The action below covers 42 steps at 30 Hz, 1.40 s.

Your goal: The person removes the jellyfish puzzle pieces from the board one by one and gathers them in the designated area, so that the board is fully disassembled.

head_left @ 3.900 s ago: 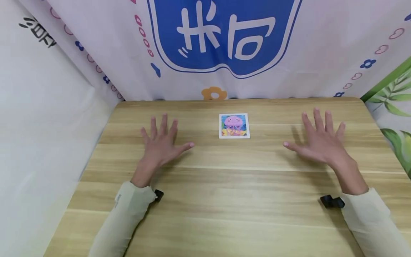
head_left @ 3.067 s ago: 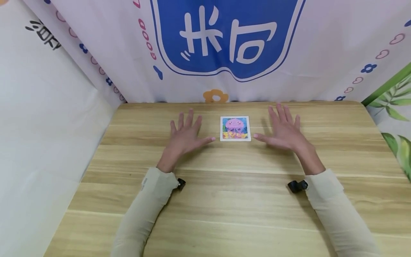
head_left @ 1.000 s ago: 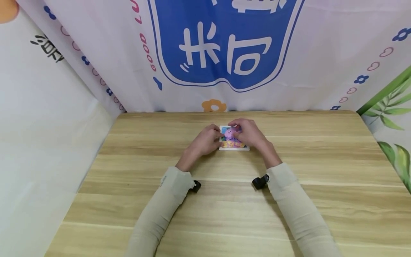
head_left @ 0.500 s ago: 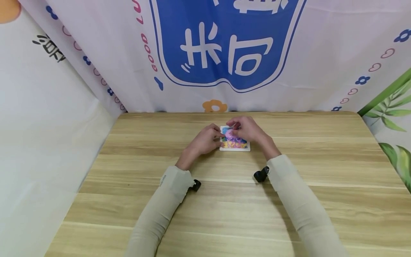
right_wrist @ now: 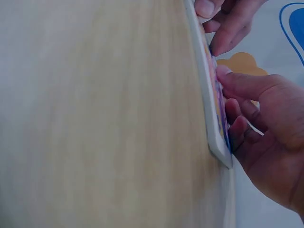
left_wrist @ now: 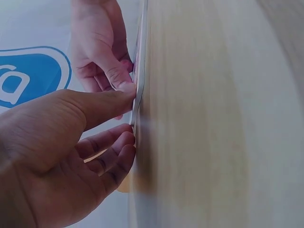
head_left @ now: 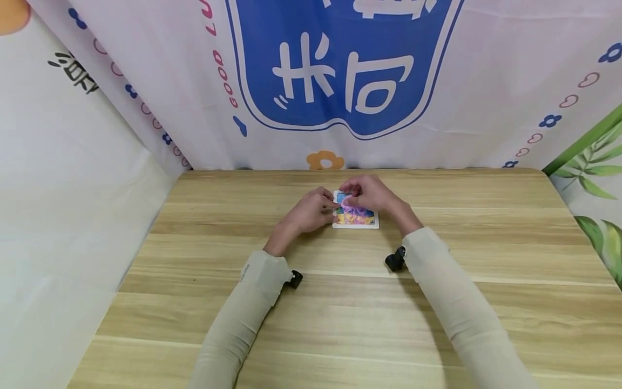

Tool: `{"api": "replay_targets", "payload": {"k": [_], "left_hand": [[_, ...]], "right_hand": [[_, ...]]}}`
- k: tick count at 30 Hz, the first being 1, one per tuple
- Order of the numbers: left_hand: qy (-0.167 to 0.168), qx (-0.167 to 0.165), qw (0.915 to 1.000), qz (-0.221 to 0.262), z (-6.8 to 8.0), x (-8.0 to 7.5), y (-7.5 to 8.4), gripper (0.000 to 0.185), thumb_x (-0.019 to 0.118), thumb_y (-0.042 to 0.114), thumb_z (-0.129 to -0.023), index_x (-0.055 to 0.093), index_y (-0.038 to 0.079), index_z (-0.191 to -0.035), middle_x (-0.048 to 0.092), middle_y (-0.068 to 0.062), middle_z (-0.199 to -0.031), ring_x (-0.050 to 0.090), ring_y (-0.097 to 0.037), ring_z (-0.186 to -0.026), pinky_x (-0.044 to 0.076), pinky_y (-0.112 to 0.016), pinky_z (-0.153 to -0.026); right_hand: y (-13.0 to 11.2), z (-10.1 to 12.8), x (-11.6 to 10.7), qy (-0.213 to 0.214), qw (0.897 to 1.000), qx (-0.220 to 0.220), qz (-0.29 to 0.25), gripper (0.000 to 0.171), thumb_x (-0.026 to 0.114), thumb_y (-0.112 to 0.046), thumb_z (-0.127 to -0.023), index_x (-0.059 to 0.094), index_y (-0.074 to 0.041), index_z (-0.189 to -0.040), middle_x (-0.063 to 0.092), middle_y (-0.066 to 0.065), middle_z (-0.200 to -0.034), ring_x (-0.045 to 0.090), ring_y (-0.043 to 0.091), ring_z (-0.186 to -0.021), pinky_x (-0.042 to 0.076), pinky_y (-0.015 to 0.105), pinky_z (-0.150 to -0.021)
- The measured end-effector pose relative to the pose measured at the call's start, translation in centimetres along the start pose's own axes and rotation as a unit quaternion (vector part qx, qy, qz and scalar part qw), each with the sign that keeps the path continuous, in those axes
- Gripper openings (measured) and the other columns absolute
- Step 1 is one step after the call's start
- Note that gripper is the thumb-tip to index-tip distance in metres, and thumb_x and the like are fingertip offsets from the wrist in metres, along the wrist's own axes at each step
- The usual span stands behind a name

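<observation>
Lying flat and face up on the wooden table [head_left: 359,302], near the middle of its far edge: a picture tile [head_left: 353,220] with a white border. Nearly square in outline (a touch wider than deep from this high angle, perhaps only through foreshortening), with the longer-looking side running left to right, in line with the table's far edge. Set straight, with the blue part of the print toward the patterned curtain [head_left: 486,81], the yellow part toward the person, and pink and purple between, partly hidden. From both wrists, seen nearly edge-on as a thin slab.

At the left border, grasping the picture tile with thumb and bent fingers: the left hand [head_left: 311,212]. Over the far right part of the print, with thumb down on the face and fingers curled: the right hand [head_left: 371,194]. Impossible to tell whether pinching something there or just pressing.

Behind the hands: pale sleeves [head_left: 461,308], with a small black device [head_left: 295,279] at each cuff. Low on the curtain, just above the table: an orange flower print [head_left: 324,160].
</observation>
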State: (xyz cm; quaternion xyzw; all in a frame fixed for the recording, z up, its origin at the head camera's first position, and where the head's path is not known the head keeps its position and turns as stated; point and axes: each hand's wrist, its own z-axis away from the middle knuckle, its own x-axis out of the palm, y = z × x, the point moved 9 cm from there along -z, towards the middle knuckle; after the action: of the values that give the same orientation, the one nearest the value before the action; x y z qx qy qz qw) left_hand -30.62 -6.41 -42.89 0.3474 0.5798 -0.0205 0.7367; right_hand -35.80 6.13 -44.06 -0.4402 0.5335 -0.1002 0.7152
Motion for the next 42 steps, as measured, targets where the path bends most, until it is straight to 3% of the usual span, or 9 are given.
{"api": "replay_targets", "payload": {"k": [9,14,26,33,42], "left_hand": [[0.002,-0.006,1.0000,0.006,0.07,-0.03,-0.18,0.037,0.080,0.022,-0.099,0.075,0.004,-0.131,0.065,-0.013,-0.140,0.059,-0.027,-0.131,0.050,-0.043,-0.116],[0.003,-0.013,0.9998,0.014,0.23,0.02,-0.32,0.037,0.080,0.021,-0.099,0.075,0.005,-0.131,0.064,-0.013,-0.140,0.059,-0.027,-0.130,0.050,-0.043,-0.116],[0.000,-0.003,0.9999,0.017,0.21,0.22,0.13,0.037,0.081,0.022,-0.098,0.076,0.004,-0.130,0.065,-0.013,-0.138,0.058,-0.027,-0.130,0.048,-0.043,-0.116],[0.002,-0.005,0.9998,0.020,0.05,0.15,0.10,0.037,0.081,0.021,-0.098,0.075,0.005,-0.130,0.065,-0.013,-0.138,0.059,-0.027,-0.128,0.050,-0.043,-0.114],[0.003,-0.014,0.9996,0.023,-0.05,0.16,-0.14,0.036,0.080,0.020,-0.098,0.075,0.006,-0.131,0.065,-0.013,-0.139,0.059,-0.027,-0.129,0.050,-0.043,-0.115]], "right_hand": [[-0.70,0.53,0.07,0.009,0.999,0.005,0.031,0.037,0.076,-0.008,-0.099,0.073,-0.006,-0.136,0.077,0.014,-0.117,0.070,0.028,-0.106,0.057,0.045,-0.098],[-0.81,0.68,0.09,0.005,1.000,0.001,0.025,0.039,0.076,-0.004,-0.098,0.073,-0.006,-0.137,0.078,0.012,-0.123,0.070,0.027,-0.107,0.058,0.044,-0.099],[-0.24,0.41,0.22,-0.020,1.000,-0.007,0.001,0.042,0.072,0.005,-0.095,0.073,-0.003,-0.136,0.075,0.016,-0.131,0.060,0.023,-0.096,0.049,0.032,-0.087],[-0.38,0.27,0.36,-0.025,1.000,0.004,-0.001,0.044,0.065,0.006,-0.095,0.072,-0.003,-0.138,0.074,0.017,-0.135,0.056,0.026,-0.099,0.045,0.034,-0.088],[-0.08,0.25,0.36,-0.005,0.999,0.037,-0.020,0.039,0.068,-0.002,-0.097,0.074,-0.008,-0.136,0.076,0.015,-0.126,0.056,0.026,-0.097,0.045,0.035,-0.085]]}}
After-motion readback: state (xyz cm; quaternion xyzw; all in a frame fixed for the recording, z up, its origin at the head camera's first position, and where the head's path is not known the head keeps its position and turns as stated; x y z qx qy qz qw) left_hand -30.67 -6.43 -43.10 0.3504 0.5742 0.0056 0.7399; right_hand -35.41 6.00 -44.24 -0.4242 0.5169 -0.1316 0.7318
